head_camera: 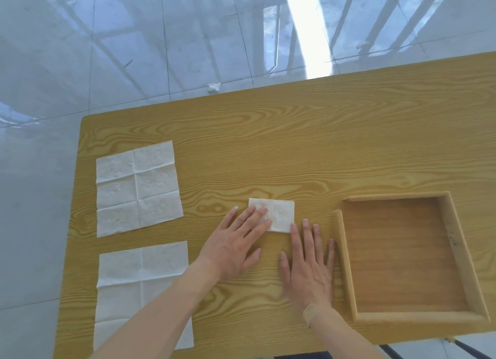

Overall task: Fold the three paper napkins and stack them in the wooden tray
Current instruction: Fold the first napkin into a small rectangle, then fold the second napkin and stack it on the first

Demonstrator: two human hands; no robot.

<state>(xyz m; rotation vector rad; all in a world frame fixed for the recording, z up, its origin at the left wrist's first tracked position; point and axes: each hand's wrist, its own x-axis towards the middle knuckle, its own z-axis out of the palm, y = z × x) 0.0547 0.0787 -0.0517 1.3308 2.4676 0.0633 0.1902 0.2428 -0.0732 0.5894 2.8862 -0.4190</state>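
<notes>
A small folded white napkin (280, 214) lies on the wooden table (268, 144) just left of the wooden tray (346, 264). My left hand (236, 244) rests flat with its fingertips pressing on the napkin's left part. Flat on the table, my right hand (308, 264) has its fingertips at the napkin's near right corner. Two unfolded napkins lie flat at the table's left: one farther away (138, 188), one nearer (128, 283), the latter partly covered by my left forearm. The tray holds nothing.
The table's left and far edges drop off to a shiny tiled floor (161, 36). A crumpled white scrap (214, 87) lies on the floor beyond the far edge. Dark table legs show at the lower right.
</notes>
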